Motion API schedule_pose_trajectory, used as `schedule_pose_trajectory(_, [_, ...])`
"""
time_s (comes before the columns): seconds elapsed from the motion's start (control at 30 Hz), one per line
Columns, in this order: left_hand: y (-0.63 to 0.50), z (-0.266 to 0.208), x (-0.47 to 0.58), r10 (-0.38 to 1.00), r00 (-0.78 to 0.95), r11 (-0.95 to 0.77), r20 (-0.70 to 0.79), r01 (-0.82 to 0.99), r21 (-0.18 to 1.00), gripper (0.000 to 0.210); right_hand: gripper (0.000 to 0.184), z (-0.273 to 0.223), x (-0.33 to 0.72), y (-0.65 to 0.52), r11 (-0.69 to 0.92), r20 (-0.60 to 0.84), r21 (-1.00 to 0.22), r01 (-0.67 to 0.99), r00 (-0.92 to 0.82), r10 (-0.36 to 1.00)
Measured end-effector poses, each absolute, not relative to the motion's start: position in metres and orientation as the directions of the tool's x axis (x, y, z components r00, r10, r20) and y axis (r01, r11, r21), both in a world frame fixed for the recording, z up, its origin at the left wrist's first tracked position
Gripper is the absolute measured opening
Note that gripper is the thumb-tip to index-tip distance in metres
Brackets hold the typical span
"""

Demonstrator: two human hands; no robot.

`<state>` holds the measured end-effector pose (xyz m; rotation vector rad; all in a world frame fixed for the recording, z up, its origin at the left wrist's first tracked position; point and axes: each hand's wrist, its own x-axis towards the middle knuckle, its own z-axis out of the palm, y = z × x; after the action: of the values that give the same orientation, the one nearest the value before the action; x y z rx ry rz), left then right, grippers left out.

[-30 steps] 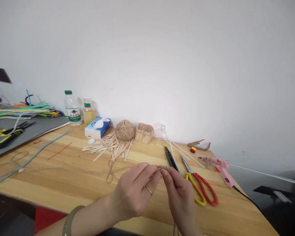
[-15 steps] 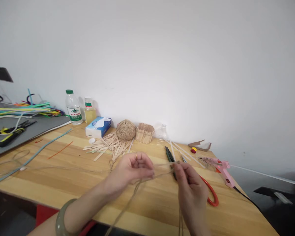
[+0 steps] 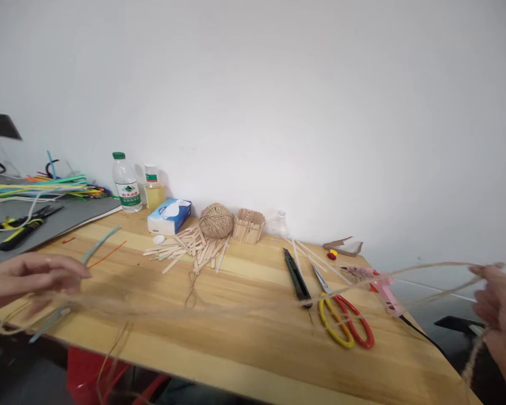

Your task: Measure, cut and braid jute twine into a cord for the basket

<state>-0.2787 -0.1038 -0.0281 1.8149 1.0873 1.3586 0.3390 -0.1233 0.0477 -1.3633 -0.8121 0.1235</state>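
Note:
A long strand of brown twine (image 3: 278, 306) stretches across the front of the table between my two hands, blurred along much of its length. At the far right my right hand (image 3: 500, 306) pinches a doubled end of it, with more twine hanging below the fist. My left hand (image 3: 36, 278) is at the left edge, smeared by motion, its fingers bent over the twine and a loose loop beside it. A light blue pipe cleaner (image 3: 101, 243) passes beneath that hand. Scissors (image 3: 341, 320) with red and yellow handles lie under the stretched strand.
Behind sit a twine ball (image 3: 216, 221), wooden craft sticks (image 3: 194, 247), a small stick basket (image 3: 248, 226), a tissue box (image 3: 168, 216) and bottles (image 3: 127, 185). A utility knife (image 3: 296, 275) and a pink glue gun (image 3: 382, 287) lie right. Pliers (image 3: 25, 228) rest on a grey mat (image 3: 78, 216).
My hands have moved wide apart, the left to the left edge and the right to the right edge, drawing the twine out between them. The scissors are now uncovered.

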Motion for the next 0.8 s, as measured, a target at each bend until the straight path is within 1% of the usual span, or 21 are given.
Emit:
schedule_pose_trajectory(0.07, [-0.100, -0.019, -0.273, 0.901, 0.217, -0.434, 0.376, 0.420, 0.797, 0.016, 0.025, 0.048, 0.313, -0.120, 0.117, 0.361, -0.917, 0.381, 0.668, 0.650])
schedule_pose_trajectory(0.1, [-0.098, -0.012, -0.259, 0.906, 0.276, -0.420, 0.321, 0.498, 0.759, 0.019, 0.031, 0.048, 0.293, -0.118, 0.080, 0.314, -0.915, 0.395, 0.575, 0.756])
schedule_pose_trajectory(0.13, [-0.097, -0.003, -0.239, 0.906, 0.332, -0.412, 0.263, 0.546, 0.730, 0.020, 0.034, 0.047, 0.270, -0.115, 0.083, 0.302, -0.906, 0.415, 0.495, 0.815])
schedule_pose_trajectory(0.17, [-0.095, 0.007, -0.214, 0.909, 0.342, -0.398, 0.237, 0.548, 0.736, 0.020, 0.035, 0.047, 0.247, -0.113, 0.100, 0.279, -0.885, 0.456, 0.344, 0.897])
schedule_pose_trajectory(0.2, [-0.095, 0.016, -0.186, 0.903, 0.373, -0.387, 0.212, 0.498, 0.776, 0.019, 0.033, 0.046, 0.224, -0.112, 0.136, 0.276, -0.861, 0.490, 0.225, 0.934])
schedule_pose_trajectory(0.23, [-0.096, 0.024, -0.155, 0.909, 0.381, -0.340, 0.171, 0.439, 0.832, 0.023, 0.032, 0.045, 0.202, -0.112, 0.188, 0.278, -0.839, 0.511, 0.106, 0.955])
schedule_pose_trajectory(0.3, [-0.097, 0.036, -0.096, 0.900, 0.407, -0.273, 0.156, 0.247, 0.930, 0.031, 0.030, 0.043, 0.168, -0.114, 0.261, 0.256, -0.823, 0.504, -0.081, 0.963])
schedule_pose_trajectory(0.33, [-0.098, 0.038, -0.070, 0.894, 0.425, -0.227, 0.140, 0.162, 0.960, 0.037, 0.029, 0.043, 0.157, -0.116, 0.286, 0.244, -0.820, 0.496, -0.150, 0.958])
schedule_pose_trajectory(0.37, [-0.099, 0.040, -0.049, 0.892, 0.436, -0.184, 0.118, 0.113, 0.976, 0.044, 0.028, 0.043, 0.149, -0.118, 0.306, 0.232, -0.820, 0.484, -0.208, 0.950])
schedule_pose_trajectory(0.4, [-0.100, 0.040, -0.033, 0.883, 0.459, -0.153, 0.094, 0.093, 0.984, 0.044, 0.027, 0.043, 0.144, -0.121, 0.321, 0.223, -0.820, 0.473, -0.252, 0.942])
schedule_pose_trajectory(0.5, [-0.102, 0.036, -0.010, 0.866, 0.487, -0.166, 0.117, 0.059, 0.984, 0.025, 0.028, 0.044, 0.141, -0.127, 0.333, 0.204, -0.834, 0.440, -0.316, 0.927])
schedule_pose_trajectory(0.53, [-0.103, 0.035, -0.008, 0.867, 0.481, -0.177, 0.129, 0.056, 0.983, 0.024, 0.028, 0.044, 0.141, -0.128, 0.325, 0.191, -0.841, 0.432, -0.325, 0.926])
schedule_pose_trajectory(0.63, [-0.104, 0.033, -0.011, 0.867, 0.490, -0.149, 0.096, 0.071, 0.986, 0.029, 0.027, 0.041, 0.142, -0.130, 0.301, 0.157, -0.847, 0.438, -0.334, 0.929])
schedule_pose_trajectory(0.73, [-0.103, 0.034, -0.013, 0.835, 0.550, -0.077, 0.019, 0.083, 0.994, 0.030, 0.027, 0.039, 0.144, -0.132, 0.300, 0.155, -0.811, 0.503, -0.309, 0.938])
schedule_pose_trajectory(0.8, [-0.103, 0.034, -0.013, 0.842, 0.539, -0.086, 0.025, 0.089, 0.992, 0.034, 0.029, 0.038, 0.145, -0.134, 0.309, 0.167, -0.784, 0.539, -0.297, 0.940])
